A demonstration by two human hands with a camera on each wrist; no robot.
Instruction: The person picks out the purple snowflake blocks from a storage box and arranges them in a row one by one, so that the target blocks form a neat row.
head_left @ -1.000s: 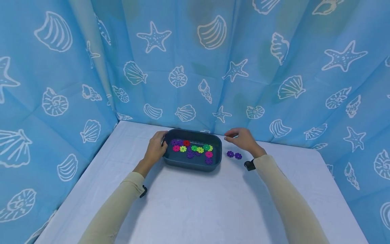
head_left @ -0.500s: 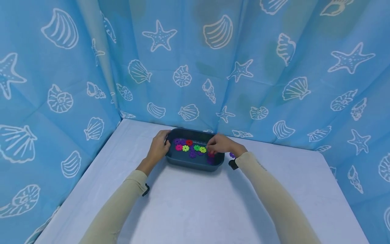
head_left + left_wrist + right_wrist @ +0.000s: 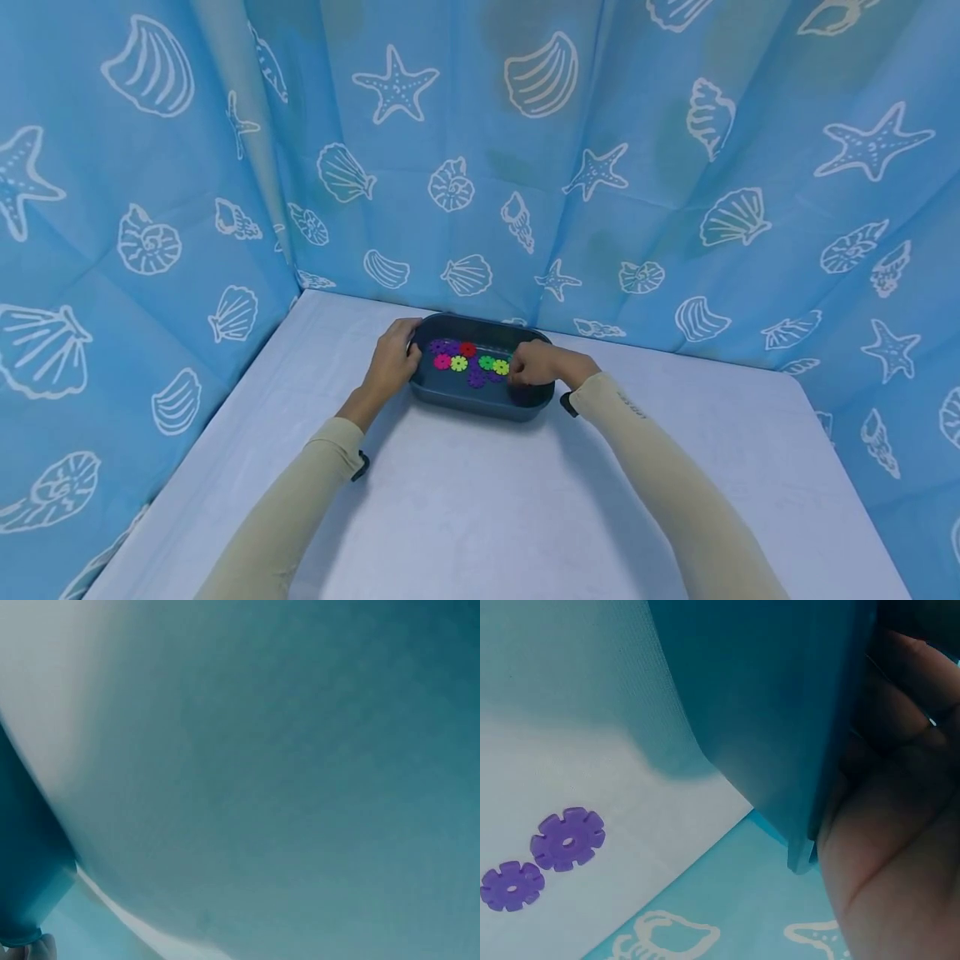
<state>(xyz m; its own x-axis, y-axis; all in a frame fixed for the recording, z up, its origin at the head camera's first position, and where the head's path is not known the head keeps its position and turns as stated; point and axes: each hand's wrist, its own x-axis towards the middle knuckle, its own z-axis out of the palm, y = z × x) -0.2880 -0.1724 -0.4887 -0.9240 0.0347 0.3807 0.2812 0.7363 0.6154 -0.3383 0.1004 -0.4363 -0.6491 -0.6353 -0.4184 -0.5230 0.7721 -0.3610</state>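
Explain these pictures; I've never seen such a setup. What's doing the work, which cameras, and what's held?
There is no machine, just one person's bare hands. The wide picture comes from a camera on the head; the other two, from cameras on the wrists. On the white cloth-covered table stands a dark blue-grey oblong tub containing round, notched, plastic-looking discs in purple, pink, red, green and yellow. Two purple discs lie on the table beside it, visible only in the right wrist view. The left hand grips the tub's left end. The right hand reaches into its right end; whether it holds a disc is hidden.
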